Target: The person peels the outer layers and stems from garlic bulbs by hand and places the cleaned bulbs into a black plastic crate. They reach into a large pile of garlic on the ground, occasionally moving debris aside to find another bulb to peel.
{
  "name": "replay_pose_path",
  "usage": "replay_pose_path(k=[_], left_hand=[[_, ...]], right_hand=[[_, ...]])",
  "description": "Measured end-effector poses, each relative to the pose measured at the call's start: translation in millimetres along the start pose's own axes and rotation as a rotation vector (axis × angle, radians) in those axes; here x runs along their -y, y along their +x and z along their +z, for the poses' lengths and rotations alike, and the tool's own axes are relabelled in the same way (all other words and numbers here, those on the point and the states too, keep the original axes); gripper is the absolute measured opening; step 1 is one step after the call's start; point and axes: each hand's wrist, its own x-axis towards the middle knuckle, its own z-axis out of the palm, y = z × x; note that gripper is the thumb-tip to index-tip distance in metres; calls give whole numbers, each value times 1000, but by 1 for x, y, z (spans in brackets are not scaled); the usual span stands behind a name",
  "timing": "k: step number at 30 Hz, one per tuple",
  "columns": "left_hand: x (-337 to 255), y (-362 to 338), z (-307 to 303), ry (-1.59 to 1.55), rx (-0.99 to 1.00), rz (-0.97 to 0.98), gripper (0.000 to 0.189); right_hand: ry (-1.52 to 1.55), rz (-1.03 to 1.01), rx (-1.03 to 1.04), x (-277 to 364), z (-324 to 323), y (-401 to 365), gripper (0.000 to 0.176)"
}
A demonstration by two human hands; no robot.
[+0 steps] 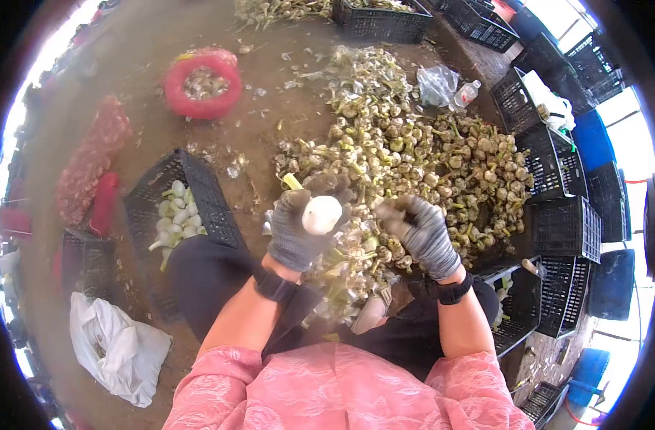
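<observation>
A white, peeled garlic bulb [321,215] with a pale green stem sits in my left hand [296,231], whose gloved fingers are wrapped round it. To its right, apart from the bulb, my right hand [422,233] wears a grey glove too. Its fingers are curled together and smeared by motion, and what they pinch, if anything, cannot be made out. Beyond both hands spreads a large heap of unpeeled garlic [413,154]. Loose skins and stalks [345,276] lie below and between the hands.
At left, a black crate [209,197] holds several white, peeled bulbs [177,215]. Nearby are a red net roll [202,89], a filled red net bag [91,161] and a white sack [119,347]. Black crates [567,226] line the right side. A plastic bottle [467,93] lies behind the heap.
</observation>
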Motion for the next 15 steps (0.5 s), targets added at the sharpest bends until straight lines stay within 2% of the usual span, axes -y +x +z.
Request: replay_pose_path(k=[2, 3, 4, 5, 6, 7, 8, 9, 10, 11, 12, 13, 14, 15], left_hand=[[-2, -1, 3, -12, 41, 3, 38], [-2, -2, 5, 12, 41, 23, 39], [-2, -2, 7, 35, 42, 40, 39], [-4, -3, 10, 95, 71, 30, 39], [-3, -3, 16, 94, -5, 84, 38], [-22, 3, -27, 110, -111, 173, 33], [-29, -16, 7, 179, -71, 220, 15], [-52, -18, 2, 24, -23, 303, 31], [-69, -29, 15, -68, 138, 335, 33], [-93, -39, 35, -162, 305, 385, 37], [-125, -49, 42, -74, 319, 583, 51], [-140, -65, 52, -109, 249, 795, 65], [-141, -73, 62, -168, 394, 820, 69], [-168, -80, 51, -226, 315, 973, 67]], right_hand=[[-443, -266, 153, -14, 9, 0, 36], [-552, -369, 253, -21, 10, -2, 42], [-712, -157, 403, -25, 10, -7, 43], [-622, -103, 417, -25, 10, -8, 40], [-535, -34, 420, -28, 5, -10, 37], [-421, -219, 287, -49, -6, -10, 27], [-474, -142, 219, -43, -22, -7, 20], [-527, -161, 78, -37, -38, -4, 20], [-378, 51, -52, -60, -54, 4, 21], [-21, 270, -190, -73, -64, 7, 22], [28, 391, -276, -82, -74, 10, 24], [-10, 491, -342, -143, -91, 23, 27], [159, 735, -341, -129, -85, 17, 30], [64, 827, -230, -206, -96, 22, 28]])
